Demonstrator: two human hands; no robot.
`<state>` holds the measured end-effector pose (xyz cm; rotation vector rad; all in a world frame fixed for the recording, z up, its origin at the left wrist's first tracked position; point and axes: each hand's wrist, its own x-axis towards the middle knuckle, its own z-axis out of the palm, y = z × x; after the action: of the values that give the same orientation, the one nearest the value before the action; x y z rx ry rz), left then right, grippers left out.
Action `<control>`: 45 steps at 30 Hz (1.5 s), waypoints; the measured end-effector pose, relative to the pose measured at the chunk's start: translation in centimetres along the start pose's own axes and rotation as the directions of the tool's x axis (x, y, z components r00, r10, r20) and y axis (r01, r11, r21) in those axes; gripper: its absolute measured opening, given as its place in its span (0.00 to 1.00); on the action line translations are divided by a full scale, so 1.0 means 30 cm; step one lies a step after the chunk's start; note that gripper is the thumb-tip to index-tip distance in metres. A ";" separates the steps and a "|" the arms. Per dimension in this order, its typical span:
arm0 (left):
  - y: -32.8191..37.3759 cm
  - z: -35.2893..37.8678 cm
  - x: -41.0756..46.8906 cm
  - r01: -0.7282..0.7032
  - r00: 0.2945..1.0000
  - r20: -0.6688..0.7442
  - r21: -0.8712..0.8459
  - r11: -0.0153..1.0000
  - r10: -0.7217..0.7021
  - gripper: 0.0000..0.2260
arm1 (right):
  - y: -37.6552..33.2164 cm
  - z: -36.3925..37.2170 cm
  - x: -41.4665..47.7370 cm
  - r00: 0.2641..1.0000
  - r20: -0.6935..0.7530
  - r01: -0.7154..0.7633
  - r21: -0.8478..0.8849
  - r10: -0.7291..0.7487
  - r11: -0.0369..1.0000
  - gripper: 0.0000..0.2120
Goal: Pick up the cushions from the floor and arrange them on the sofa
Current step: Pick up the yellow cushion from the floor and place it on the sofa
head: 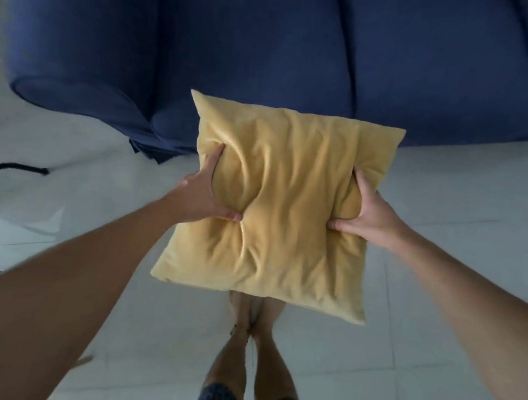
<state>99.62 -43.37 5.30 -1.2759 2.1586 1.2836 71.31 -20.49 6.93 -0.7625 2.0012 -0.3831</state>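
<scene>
A pale tiled floor [444,187] fills the view; a thin black cable [8,168] curves across it at left.

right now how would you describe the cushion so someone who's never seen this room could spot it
Find the dark blue sofa along the far side of the pale tiled floor. In front of it, off the floor, is the yellow cushion, gripped at its sides by the left hand and right hand. It is the only yellow, square, creased thing here.

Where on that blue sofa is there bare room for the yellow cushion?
The sofa seats between its armrest and the far right edge look bare. Both hands, left hand and right hand, grip the cushion.
</scene>
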 end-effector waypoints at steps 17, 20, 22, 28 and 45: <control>0.330 -0.724 0.235 -0.196 0.963 -0.200 -0.058 0.979 0.181 0.68 | -0.629 -0.493 0.309 0.961 -0.169 0.210 -0.062 -0.217 0.976 0.65; 0.317 -0.845 0.396 -0.241 0.943 -0.250 -0.065 0.968 0.218 0.68 | -0.733 -0.527 0.496 0.949 -0.191 0.239 -0.088 -0.251 0.967 0.64; 0.313 -0.924 0.499 -0.268 0.927 -0.290 -0.065 0.961 0.239 0.68 | -0.802 -0.556 0.617 0.932 -0.221 0.265 -0.118 -0.286 0.957 0.64; 0.314 -1.117 0.769 -0.341 0.865 -0.414 -0.068 0.938 0.284 0.68 | -0.981 -0.677 0.945 0.866 -0.299 0.358 -0.189 -0.401 0.914 0.64; 0.411 -1.300 1.296 -0.295 0.715 -0.663 0.005 0.956 0.224 0.65 | -1.180 -0.946 1.553 0.734 -0.354 0.475 -0.342 -0.579 0.811 0.62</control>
<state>74.32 -93.74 7.95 -1.7132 2.8822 1.1579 42.36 -78.63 10.13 -1.5311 2.2452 -0.7229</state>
